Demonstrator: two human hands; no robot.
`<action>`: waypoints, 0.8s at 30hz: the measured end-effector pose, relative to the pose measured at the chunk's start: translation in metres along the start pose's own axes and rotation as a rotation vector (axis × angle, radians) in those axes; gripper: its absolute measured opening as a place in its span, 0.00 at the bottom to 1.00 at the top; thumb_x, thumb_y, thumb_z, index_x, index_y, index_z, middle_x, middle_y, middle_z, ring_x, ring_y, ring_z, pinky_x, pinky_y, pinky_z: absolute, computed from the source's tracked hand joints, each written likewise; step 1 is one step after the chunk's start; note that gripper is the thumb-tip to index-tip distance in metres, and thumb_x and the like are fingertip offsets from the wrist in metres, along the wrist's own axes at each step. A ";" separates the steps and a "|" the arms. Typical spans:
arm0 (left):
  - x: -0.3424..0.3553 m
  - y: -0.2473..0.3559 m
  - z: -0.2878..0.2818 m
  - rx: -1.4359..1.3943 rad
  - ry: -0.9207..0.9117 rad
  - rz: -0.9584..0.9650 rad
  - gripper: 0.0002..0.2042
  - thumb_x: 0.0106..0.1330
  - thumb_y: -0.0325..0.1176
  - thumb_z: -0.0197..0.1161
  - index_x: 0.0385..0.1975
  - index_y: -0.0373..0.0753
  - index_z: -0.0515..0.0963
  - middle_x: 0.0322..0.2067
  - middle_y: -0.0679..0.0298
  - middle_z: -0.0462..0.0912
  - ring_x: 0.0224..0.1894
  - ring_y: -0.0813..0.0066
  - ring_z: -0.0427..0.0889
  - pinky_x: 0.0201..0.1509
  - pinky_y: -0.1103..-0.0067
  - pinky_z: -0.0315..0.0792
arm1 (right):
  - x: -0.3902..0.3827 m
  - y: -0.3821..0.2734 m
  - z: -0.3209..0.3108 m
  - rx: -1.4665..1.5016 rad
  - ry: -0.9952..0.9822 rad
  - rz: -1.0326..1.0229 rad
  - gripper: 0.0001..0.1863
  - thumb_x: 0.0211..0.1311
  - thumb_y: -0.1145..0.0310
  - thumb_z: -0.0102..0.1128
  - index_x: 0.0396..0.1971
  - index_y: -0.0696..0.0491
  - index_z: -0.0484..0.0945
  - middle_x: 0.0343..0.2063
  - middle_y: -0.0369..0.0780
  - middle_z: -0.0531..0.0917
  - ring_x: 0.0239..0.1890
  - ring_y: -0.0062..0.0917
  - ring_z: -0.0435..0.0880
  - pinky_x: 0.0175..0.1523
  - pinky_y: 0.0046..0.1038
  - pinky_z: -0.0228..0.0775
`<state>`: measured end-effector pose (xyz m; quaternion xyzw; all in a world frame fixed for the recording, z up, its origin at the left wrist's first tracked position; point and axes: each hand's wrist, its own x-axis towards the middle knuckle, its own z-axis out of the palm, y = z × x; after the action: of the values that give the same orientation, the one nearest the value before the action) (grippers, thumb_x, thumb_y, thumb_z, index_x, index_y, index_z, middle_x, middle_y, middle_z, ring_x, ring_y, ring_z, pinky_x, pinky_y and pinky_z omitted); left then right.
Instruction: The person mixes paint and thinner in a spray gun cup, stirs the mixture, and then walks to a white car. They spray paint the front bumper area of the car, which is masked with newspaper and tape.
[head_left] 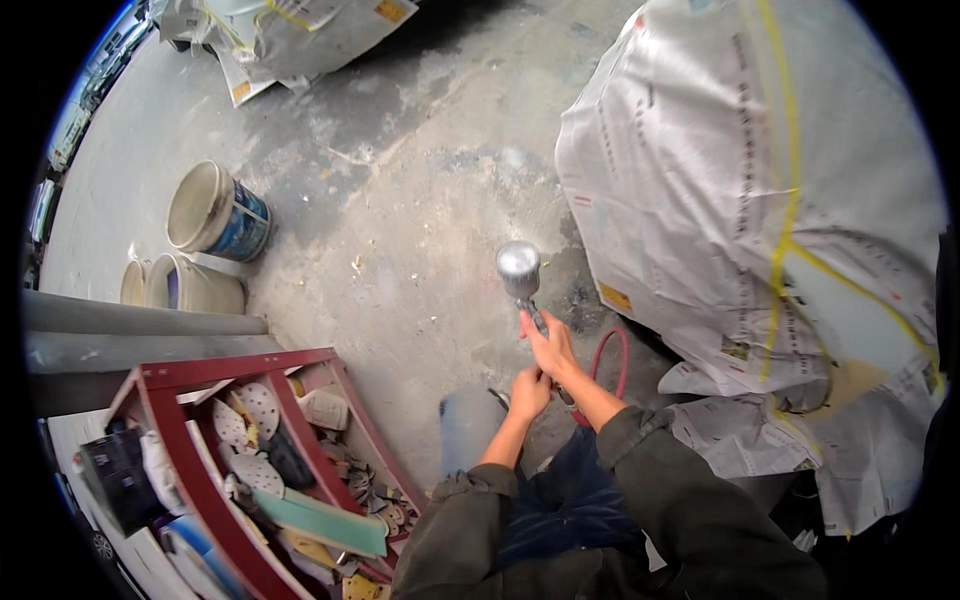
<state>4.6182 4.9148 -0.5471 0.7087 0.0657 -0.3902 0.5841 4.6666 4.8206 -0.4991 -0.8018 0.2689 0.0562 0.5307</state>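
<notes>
A spray gun (528, 302) with a round, pale-topped cup (518, 262) points away from me over the concrete floor. My right hand (556, 350) is closed around its handle. Just below and to the left, my left hand (529, 392) is closed at the gun's lower end, by the hose connection; my fingers hide exactly which part it grips. From there a red air hose (626, 365) loops up on the right, then drops behind my right forearm.
A large object under white printed sheeting (690, 190) with yellow tape fills the right. Another covered one (290, 40) stands far left. Buckets (205, 210) stand at left, beside grey pipes (150, 320). A red rack (290, 410) at lower left holds perforated sanding discs (262, 408) and scraps.
</notes>
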 end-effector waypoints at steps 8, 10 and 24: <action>0.110 -0.105 0.042 -0.416 0.355 0.105 0.15 0.68 0.34 0.50 0.40 0.30 0.80 0.28 0.57 0.84 0.32 0.73 0.81 0.39 0.75 0.72 | 0.105 0.129 0.060 0.303 -0.019 0.281 0.35 0.60 0.34 0.51 0.35 0.58 0.73 0.22 0.38 0.77 0.10 0.14 0.59 0.15 0.22 0.50; 0.118 -0.116 0.045 -0.366 0.399 0.106 0.15 0.69 0.34 0.49 0.38 0.30 0.80 0.28 0.60 0.83 0.32 0.76 0.79 0.38 0.76 0.71 | 0.107 0.138 0.063 0.358 -0.034 0.297 0.34 0.61 0.35 0.51 0.36 0.59 0.72 0.23 0.38 0.77 0.10 0.14 0.59 0.16 0.22 0.50; 0.118 -0.128 0.030 0.252 0.350 0.147 0.12 0.64 0.32 0.53 0.36 0.34 0.82 0.31 0.45 0.82 0.38 0.45 0.82 0.45 0.61 0.72 | 0.104 0.178 0.073 0.080 0.043 0.111 0.36 0.61 0.33 0.48 0.24 0.58 0.75 0.19 0.39 0.79 0.19 0.24 0.73 0.28 0.29 0.65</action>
<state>4.6144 4.8848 -0.7206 0.8359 0.0649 -0.2230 0.4973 4.6823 4.7941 -0.7153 -0.7648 0.3264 0.0575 0.5525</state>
